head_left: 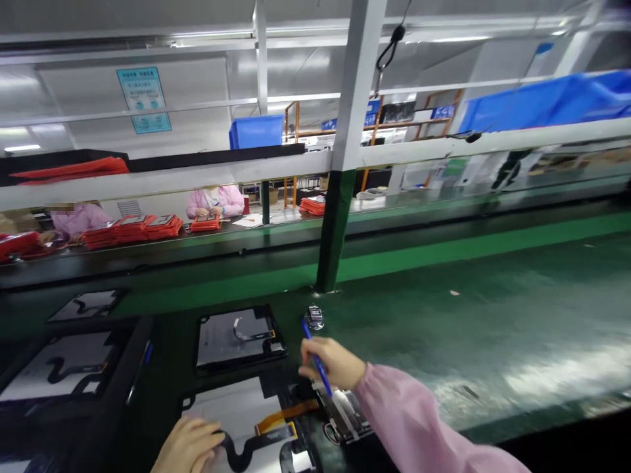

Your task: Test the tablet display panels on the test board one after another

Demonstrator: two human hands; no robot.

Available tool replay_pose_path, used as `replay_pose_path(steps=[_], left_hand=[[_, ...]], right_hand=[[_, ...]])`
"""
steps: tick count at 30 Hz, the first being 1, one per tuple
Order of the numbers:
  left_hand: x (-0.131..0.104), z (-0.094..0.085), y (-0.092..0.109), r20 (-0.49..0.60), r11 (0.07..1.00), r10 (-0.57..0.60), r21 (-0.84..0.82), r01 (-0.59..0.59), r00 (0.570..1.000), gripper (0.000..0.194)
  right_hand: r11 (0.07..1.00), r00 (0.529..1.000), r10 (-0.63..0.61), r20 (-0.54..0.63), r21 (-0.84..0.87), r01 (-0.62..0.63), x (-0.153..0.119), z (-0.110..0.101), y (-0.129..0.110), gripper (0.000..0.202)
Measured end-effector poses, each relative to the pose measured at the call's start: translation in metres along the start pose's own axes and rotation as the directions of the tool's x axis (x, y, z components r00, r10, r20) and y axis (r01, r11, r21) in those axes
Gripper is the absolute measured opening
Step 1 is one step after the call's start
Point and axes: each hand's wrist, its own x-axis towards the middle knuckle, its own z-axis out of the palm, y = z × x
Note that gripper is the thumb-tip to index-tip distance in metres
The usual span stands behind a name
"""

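Observation:
My right hand (335,362) is closed around a slim blue pen-like tool (321,373). The tool's upper end reaches a small shiny round metal piece (314,318) on the green bench. My left hand (190,447) lies with fingers extended on the grey back of a display panel (231,402), beside its black flex cable (241,454). From that panel an orange ribbon cable (288,415) runs right to a metal-framed electronic part (349,415), partly hidden below my right hand and sleeve.
Behind lies another display panel (239,336); more panels (64,364) lie at left. A green-and-white post (340,197) rises from the bench (493,315). Beyond, two people in pink work beside stacked red pouches (133,230). Blue bins (256,131) stand on the overhead shelf.

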Motion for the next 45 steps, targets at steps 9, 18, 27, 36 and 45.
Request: replay_pose_path(steps=[9,18,27,36,45], left_hand=[[0.027,-0.023,0.01,0.108,0.958,0.037,-0.286,-0.005,0.993,0.038],[0.089,0.007,0.031,0.189,0.244,-0.131,-0.945,0.217,0.973,0.039],[0.107,0.028,0.046,0.267,0.232,-0.17,-0.925,0.301,0.949,0.047],[0.101,0.032,0.044,0.295,0.318,-0.11,-0.894,0.315,0.949,0.041],[0.1,0.032,0.046,0.329,0.442,-0.102,-0.83,0.339,0.939,0.029]], right_hand=[[0.89,0.986,-0.085,0.147,0.456,0.008,-0.021,0.039,-0.022,0.022],[0.58,0.994,0.023,0.105,0.808,-0.098,-0.023,0.065,-0.036,0.052],[0.459,0.97,0.232,-0.069,0.887,-0.047,-0.013,0.072,-0.058,0.049],[0.448,0.983,0.169,-0.078,0.894,-0.006,-0.01,0.084,-0.067,0.044],[0.477,0.994,0.075,-0.081,0.878,0.036,-0.012,0.089,-0.069,0.038]])
